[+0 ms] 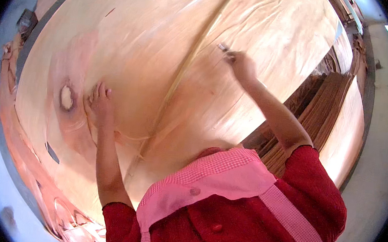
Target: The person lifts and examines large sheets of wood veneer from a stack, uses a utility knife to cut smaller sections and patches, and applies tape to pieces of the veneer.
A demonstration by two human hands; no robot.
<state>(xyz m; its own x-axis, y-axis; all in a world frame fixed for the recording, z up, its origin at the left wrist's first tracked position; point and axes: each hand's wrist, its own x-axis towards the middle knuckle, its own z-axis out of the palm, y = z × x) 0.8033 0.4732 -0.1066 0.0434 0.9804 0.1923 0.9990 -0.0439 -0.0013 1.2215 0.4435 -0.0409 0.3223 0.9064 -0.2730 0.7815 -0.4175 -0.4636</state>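
A large pale wood veneer sheet [144, 61] spreads out in front of me, with a long yellowish strip or seam [187, 63] running diagonally across it. My left hand [101, 101] rests on the sheet at the left, fingers apart and slightly bent. Beside it is a dark-rimmed knot hole [67, 98] in a browner patch of veneer. To the right of the strip, my right hand [240, 64] is closed around a small tool with a shiny metallic tip [222, 47]. Motion blurs this hand, so the tool's exact kind is unclear.
Stacked brown veneer sheets [317, 113] lie to the right, close to my right forearm. Torn veneer scraps [83, 231] are heaped at the lower left and along the left edge. A small dark slit [53, 152] shows in the sheet. A pale floor [384, 137] borders the right side.
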